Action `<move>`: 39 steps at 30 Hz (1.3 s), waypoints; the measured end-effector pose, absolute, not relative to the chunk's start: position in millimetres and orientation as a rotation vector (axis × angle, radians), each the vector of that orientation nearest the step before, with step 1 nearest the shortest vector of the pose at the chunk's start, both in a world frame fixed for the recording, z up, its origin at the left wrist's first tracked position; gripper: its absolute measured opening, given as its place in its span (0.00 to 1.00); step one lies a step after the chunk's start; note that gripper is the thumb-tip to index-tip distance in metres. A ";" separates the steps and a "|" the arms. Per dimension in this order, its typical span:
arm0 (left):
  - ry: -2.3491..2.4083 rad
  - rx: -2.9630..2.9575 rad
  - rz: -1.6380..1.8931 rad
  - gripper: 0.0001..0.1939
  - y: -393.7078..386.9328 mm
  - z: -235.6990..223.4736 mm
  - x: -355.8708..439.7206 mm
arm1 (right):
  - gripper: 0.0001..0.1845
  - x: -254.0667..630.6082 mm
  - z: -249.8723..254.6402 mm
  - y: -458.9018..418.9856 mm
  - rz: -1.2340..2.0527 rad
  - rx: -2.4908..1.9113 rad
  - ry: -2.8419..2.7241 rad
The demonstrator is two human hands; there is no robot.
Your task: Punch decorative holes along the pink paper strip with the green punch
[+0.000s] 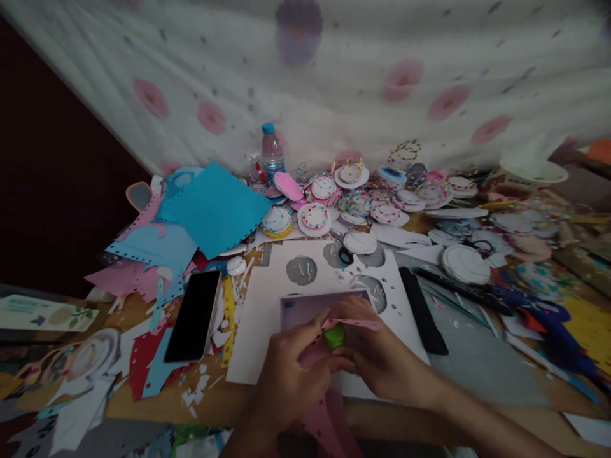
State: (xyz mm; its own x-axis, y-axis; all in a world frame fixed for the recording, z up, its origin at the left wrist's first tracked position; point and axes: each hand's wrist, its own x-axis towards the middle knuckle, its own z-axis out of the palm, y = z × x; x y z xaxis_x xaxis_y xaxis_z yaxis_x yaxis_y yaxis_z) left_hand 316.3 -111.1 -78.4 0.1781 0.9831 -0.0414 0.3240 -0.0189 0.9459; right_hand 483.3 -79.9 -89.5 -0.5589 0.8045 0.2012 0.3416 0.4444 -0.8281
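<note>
Both hands meet at the near middle of the table over a white sheet (260,318) with round holes cut in it. My left hand (286,372) is closed on a strip of pink paper (329,423) that runs down toward me. My right hand (382,356) is curled around a small green object (334,336), likely a paper punch, with the pink strip passing through it. A pale purple sheet (305,305) lies just beyond the fingers.
A black phone (194,324) lies left of the hands. Blue (214,207), pink and red paper scraps fill the left side. Several round decorated paper discs (315,216) and a water bottle (272,152) stand at the back. Black pens (422,312) and scissors (346,256) lie to the right.
</note>
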 end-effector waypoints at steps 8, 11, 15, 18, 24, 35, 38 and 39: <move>1.458 1.462 0.703 0.15 -112.7 -75.1 299.8 | 0.09 491.6 -78.8 -69.4 1.098 -0.942 -2.063; 1.551 1.498 0.699 0.12 -115.4 -77.6 293.8 | 0.11 497.7 -76.5 -69.4 1.178 -0.954 -2.069; 1.545 1.413 0.776 0.11 -115.9 -78.5 289.7 | 0.13 503.0 -81.0 -71.8 1.189 -1.011 -2.077; 1.525 1.295 0.839 0.09 -114.8 -77.4 287.0 | 0.17 506.1 -84.6 -73.1 1.034 -1.060 -2.211; 1.445 1.165 0.869 0.07 -114.3 -72.8 287.5 | 0.15 508.7 -82.0 -74.1 1.130 -1.101 -2.091; 1.468 1.209 0.776 0.14 -118.6 -64.4 295.7 | 0.19 502.7 -75.8 -76.5 1.559 -1.103 -1.770; 1.463 1.226 0.789 0.14 -117.8 -62.5 296.6 | 0.20 501.5 -71.7 -77.4 1.569 -1.137 -1.782; 1.465 1.239 0.792 0.14 -117.5 -62.2 297.0 | 0.20 501.3 -70.7 -78.0 1.566 -1.147 -1.796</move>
State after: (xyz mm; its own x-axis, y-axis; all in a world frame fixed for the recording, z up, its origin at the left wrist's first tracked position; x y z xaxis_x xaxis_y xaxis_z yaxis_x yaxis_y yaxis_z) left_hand 297.0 -117.5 -62.2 0.0450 0.9590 -0.2798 0.2909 0.2553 0.9221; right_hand 501.3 -78.0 -70.7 -0.5254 0.8359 -0.1590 0.2712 -0.0126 -0.9624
